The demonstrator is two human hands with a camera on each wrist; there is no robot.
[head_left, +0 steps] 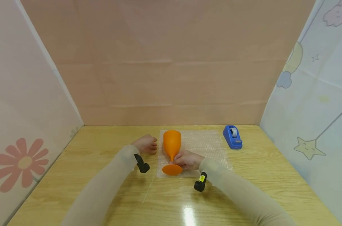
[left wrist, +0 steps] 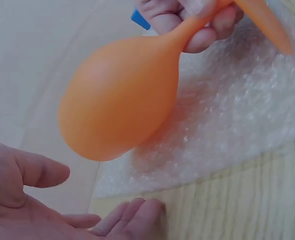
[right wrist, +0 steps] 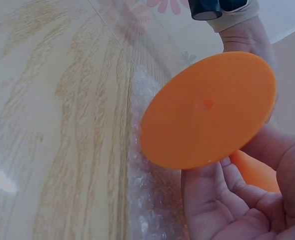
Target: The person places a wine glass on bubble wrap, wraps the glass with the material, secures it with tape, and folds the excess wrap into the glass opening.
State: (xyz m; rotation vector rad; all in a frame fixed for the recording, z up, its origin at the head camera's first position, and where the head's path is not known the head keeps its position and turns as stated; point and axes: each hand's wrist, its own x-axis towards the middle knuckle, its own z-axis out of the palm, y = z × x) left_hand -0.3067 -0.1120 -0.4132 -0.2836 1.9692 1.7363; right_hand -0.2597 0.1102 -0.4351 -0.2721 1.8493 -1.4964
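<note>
orange goblet (head_left: 172, 144), clear bubble wrap (head_left: 204, 146), blue tape dispenser (head_left: 232, 137), light wood table (head_left: 103, 175)

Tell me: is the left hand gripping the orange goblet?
No: the left hand rests beside the orange goblet, and only the right hand holds its stem.

Wooden table (head_left: 103, 194) with bubble wrap (head_left: 204, 147) and tape dispenser (head_left: 232, 137)

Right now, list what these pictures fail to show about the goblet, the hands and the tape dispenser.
- Goblet: its open mouth faces away in the head view; the inside is hidden in every view.
- Right hand: its fingertips on the stem are hidden by the hand itself in the head view and cut off by the top edge in the left wrist view.
- Left hand: whether it touches the bubble wrap is unclear.
- Tape dispenser: too small to read.
</note>
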